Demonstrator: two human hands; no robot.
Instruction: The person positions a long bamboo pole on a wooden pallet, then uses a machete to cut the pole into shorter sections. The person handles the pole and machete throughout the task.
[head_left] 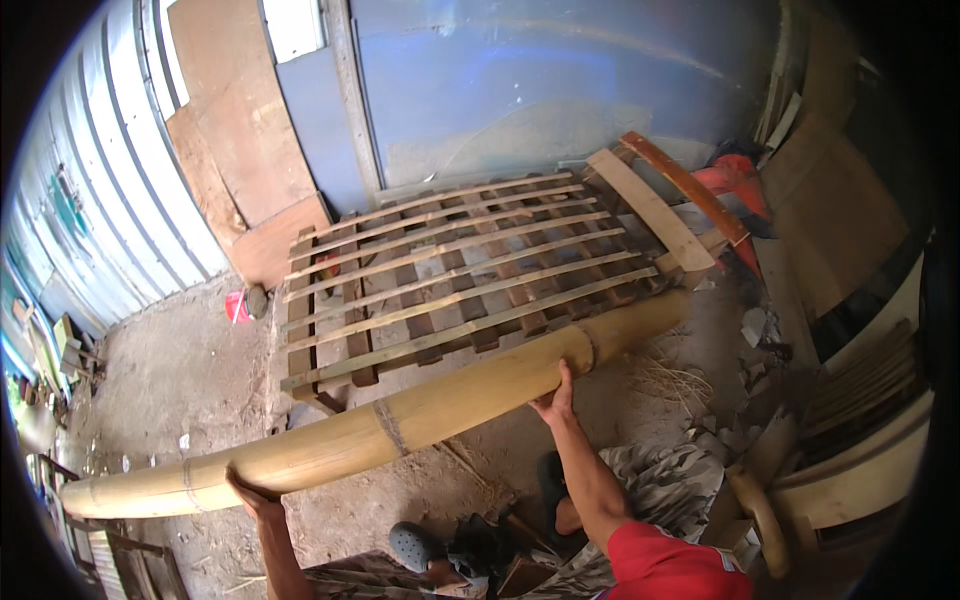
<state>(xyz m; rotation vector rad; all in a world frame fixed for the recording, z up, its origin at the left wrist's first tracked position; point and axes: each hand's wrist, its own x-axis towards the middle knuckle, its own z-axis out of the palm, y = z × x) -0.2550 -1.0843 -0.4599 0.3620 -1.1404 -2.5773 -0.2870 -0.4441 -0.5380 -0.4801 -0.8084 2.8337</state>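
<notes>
A long, thick yellow bamboo pole [330, 440] with dark rings at its joints stretches across the view, its right end farther from me than its left. My left hand [258, 495] grips its near side toward the left, thumb up along the side and fingers hidden underneath. Farther right, near another joint, my right hand [560, 398] holds the pole the same way, its thumb pressed upward. Just beyond the pole lies a low slatted frame [470, 255] of thin strips across darker wooden bars.
Planks [655, 210] lean at the frame's right end, near red cloth [735, 185]. A red bucket [238, 305] stands on the dirt floor by the corrugated wall [120, 180]. Curved bamboo pieces [860, 460] and scraps lie at right. Sandals [415, 543] show below me.
</notes>
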